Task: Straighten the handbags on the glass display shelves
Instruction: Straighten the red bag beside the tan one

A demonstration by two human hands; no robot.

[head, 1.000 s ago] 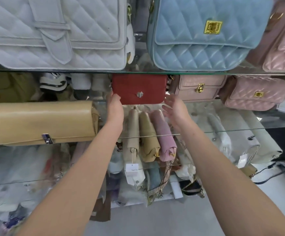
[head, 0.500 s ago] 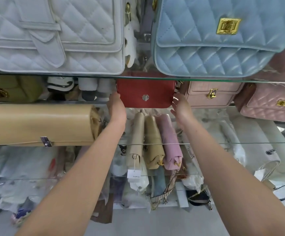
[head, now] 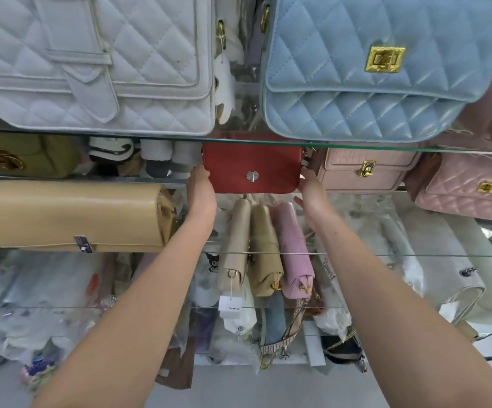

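Hands bracket a small red handbag point(head: 252, 169) at the centre of the frame. The left hand point(head: 200, 191) lies with straight fingers against the bag's left end. The right hand point(head: 312, 194) presses its right end, thumb spread out below. Neither curls round it. The red handbag stands upright, silver stud facing out, tucked just under the green edge of the upper glass shelf point(head: 356, 145). Just right of it, behind the right hand, sits a pale pink handbag point(head: 365, 175) with a gold clasp. On the upper shelf a white quilted bag point(head: 92, 63) fills the upper left of the frame and a blue quilted bag point(head: 356, 83) the upper right. A long tan bag point(head: 68, 214) lies at mid-left. Below the hands, a lilac bag point(head: 294, 245) stands end-on beside two beige ones.
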